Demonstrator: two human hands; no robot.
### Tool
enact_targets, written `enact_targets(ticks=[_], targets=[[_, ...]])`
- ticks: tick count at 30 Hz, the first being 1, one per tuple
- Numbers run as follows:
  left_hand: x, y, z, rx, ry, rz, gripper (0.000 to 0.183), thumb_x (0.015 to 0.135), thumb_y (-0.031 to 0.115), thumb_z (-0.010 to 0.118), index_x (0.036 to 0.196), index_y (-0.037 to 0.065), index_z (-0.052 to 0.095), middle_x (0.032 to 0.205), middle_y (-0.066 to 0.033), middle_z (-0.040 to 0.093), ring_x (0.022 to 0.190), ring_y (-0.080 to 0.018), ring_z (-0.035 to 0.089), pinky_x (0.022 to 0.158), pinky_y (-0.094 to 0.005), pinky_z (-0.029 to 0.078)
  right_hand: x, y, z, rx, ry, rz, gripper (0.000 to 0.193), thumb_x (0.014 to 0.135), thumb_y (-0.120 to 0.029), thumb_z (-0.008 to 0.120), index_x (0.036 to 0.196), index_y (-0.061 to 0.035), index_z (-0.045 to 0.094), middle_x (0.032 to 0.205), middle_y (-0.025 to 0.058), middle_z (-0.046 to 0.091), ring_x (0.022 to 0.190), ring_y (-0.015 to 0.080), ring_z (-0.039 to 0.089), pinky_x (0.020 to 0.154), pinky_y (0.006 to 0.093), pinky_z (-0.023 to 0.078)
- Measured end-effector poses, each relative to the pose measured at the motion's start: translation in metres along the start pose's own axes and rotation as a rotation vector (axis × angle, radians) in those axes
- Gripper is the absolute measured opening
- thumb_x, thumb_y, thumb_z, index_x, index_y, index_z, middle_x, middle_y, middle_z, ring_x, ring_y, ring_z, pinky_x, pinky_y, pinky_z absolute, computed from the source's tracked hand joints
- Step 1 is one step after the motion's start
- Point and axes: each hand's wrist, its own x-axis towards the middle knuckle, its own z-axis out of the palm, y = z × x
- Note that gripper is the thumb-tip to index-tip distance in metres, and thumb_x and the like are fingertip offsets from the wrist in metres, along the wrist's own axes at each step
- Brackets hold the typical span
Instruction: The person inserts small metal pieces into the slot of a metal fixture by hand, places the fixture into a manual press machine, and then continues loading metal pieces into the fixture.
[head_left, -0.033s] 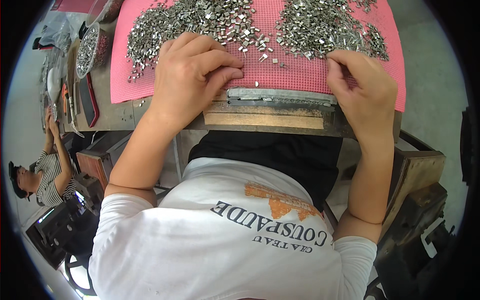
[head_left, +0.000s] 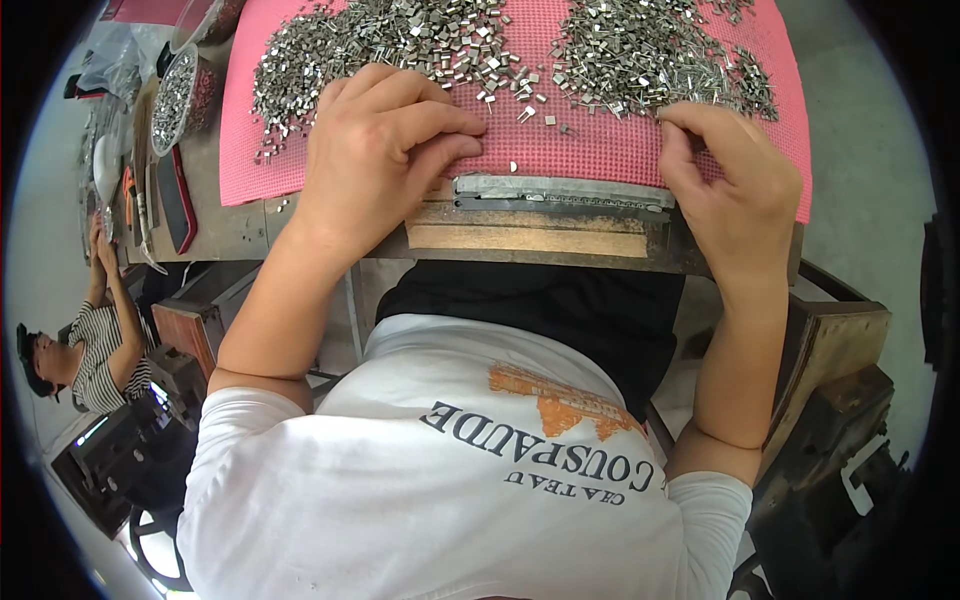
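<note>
Seemingly pinching with left hand [head_left: 368, 145] and right hand [head_left: 737, 175] over the pink mat [head_left: 580, 155], near the small metal parts [head_left: 410, 42] heaped far left and right; cannot tell whether grasping anything in either grip. Probably light, stiff and slippery, best taken by flat sides; pointing every way; near, along the edge of the surface [head_left: 240, 235], see a slotted metal bar [head_left: 560, 188], long axis left to right.
</note>
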Motion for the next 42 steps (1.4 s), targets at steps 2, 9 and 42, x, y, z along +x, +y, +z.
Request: enact_targets(ticks=[2,9,42], targets=[[0.002,-0.003,-0.006,-0.051,-0.070,0.045,0.017,0.078,0.008,0.083,0.095,0.010,0.082,0.088,-0.0026,0.072,0.087,-0.0237,0.065,0.077,-0.0371,0.050,-0.004,-0.001,-0.006,0.077,0.043,-0.010,0.020,0.080,0.006,0.074,0.095,-0.0065,0.072,0.084,0.0066,0.070,0.067,0.0238,0.065,0.061,0.0326,0.051],[0.001,-0.002,-0.005,0.042,-0.054,-0.003,0.012,0.078,0.017,0.085,0.089,0.016,0.082,0.089,0.0020,0.073,0.092,-0.0212,0.066,0.086,-0.0383,0.046,-0.026,-0.016,-0.014,0.310,0.058,0.180,0.019,0.084,0.011,0.071,0.099,-0.0012,0.073,0.085,0.0095,0.069,0.072,0.0193,0.067,0.065,0.0285,0.053],[-0.005,0.051,0.016,-0.106,0.061,0.162,0.012,0.080,0.008,0.078,0.088,0.012,0.070,0.088,0.0008,0.069,0.076,-0.0201,0.063,0.074,-0.0345,0.044,-0.040,-0.027,-0.004,0.170,0.017,-0.010,0.026,0.069,0.011,0.074,0.091,-0.0028,0.072,0.092,0.0076,0.067,0.083,0.0289,0.064,0.068,0.0376,0.053]])
